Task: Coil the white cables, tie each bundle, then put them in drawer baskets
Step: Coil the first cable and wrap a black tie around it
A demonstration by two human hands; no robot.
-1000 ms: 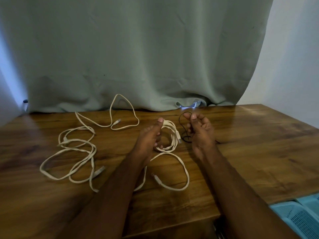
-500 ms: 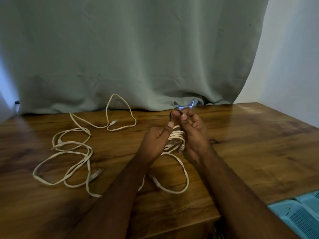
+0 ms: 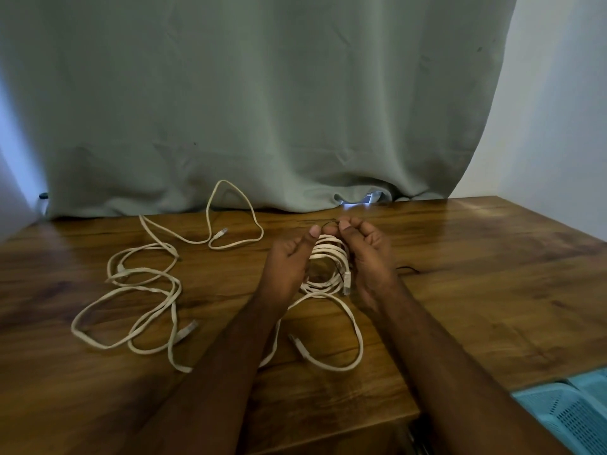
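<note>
A coiled bundle of white cable (image 3: 330, 257) is held up between my two hands over the wooden table (image 3: 476, 290). My left hand (image 3: 290, 261) grips the coil's left side, thumb raised. My right hand (image 3: 364, 254) curls round its right side and pinches a thin black tie wire (image 3: 328, 221) at the top. The cable's loose tail (image 3: 348, 349) loops down onto the table. A second white cable (image 3: 147, 290) lies uncoiled on the left.
A light blue perforated drawer basket (image 3: 565, 412) sits below the table's front right edge. A grey-green curtain (image 3: 262, 110) hangs along the table's back edge. Another thin black wire (image 3: 407, 269) lies on the table right of my right hand.
Both hands lifted the coil off the table and came together. My right hand brought the black tie wire up to the top of the bundle.
</note>
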